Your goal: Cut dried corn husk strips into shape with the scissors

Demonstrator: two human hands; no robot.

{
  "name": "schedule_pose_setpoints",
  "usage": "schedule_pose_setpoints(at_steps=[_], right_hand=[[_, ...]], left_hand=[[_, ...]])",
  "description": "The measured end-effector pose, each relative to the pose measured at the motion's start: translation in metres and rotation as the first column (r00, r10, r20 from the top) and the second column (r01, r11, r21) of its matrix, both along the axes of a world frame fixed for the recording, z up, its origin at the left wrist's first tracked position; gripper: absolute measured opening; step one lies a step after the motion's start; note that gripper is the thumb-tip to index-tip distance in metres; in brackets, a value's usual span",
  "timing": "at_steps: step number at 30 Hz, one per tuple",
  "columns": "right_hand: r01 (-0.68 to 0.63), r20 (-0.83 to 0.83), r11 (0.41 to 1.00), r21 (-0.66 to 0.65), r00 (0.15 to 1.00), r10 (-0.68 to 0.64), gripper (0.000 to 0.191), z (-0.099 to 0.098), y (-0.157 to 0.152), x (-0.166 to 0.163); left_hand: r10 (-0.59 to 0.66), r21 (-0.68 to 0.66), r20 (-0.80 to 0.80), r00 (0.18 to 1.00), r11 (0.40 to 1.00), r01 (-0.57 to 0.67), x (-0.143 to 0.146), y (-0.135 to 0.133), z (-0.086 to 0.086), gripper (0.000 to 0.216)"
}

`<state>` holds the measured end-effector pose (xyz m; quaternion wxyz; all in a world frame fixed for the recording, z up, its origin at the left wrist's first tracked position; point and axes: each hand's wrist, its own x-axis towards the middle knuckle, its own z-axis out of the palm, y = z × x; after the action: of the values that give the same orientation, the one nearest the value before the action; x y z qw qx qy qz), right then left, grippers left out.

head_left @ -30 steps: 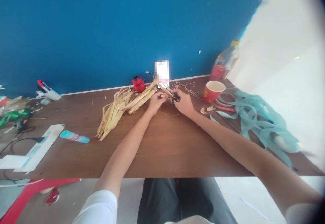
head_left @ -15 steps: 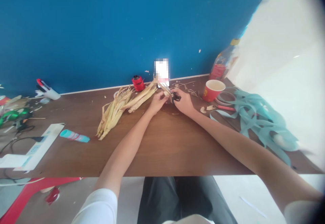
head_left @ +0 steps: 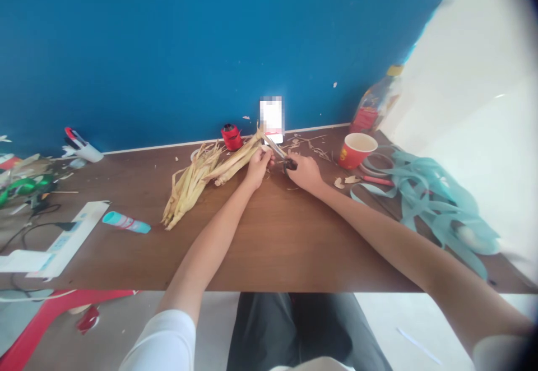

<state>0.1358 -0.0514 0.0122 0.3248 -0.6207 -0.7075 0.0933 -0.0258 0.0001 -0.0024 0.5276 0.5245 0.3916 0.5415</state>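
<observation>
My right hand is closed round the dark handles of a pair of scissors, whose metal blades point up and to the left. Just left of the blades, my left hand pinches a small pale piece that looks like dried husk; the fingers partly hide it. Behind and left of that hand lies a bundle of dried corn husks, its narrow end near the scissor tips. A larger heap of husks spreads beside it on the brown table.
A lit phone leans on the blue wall beside a red roll. Rightward are husk scraps, a paper cup, a bottle and tangled teal ribbon. Leftward are a blue tube and a power strip.
My left hand has drawn slightly left, away from my right hand, with the pale piece. The scissor blades now show more clearly between the hands. The whole view has shifted slightly.
</observation>
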Motion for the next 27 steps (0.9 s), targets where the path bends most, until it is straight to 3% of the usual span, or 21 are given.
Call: schedule_pose_setpoints(at_steps=[9,27], right_hand=[[0.024,0.137,0.999,-0.044,0.990,-0.018,0.031,0.002,-0.002,-0.002],[0.021,0.209,0.999,-0.042,0.978,-0.011,0.032,0.000,-0.003,-0.002]], left_hand=[[-0.002,-0.082,0.172,0.985,0.996,0.016,-0.004,0.004,-0.001,0.029],[-0.050,-0.118,0.198,0.979,0.990,0.074,-0.003,-0.003,0.007,0.023]])
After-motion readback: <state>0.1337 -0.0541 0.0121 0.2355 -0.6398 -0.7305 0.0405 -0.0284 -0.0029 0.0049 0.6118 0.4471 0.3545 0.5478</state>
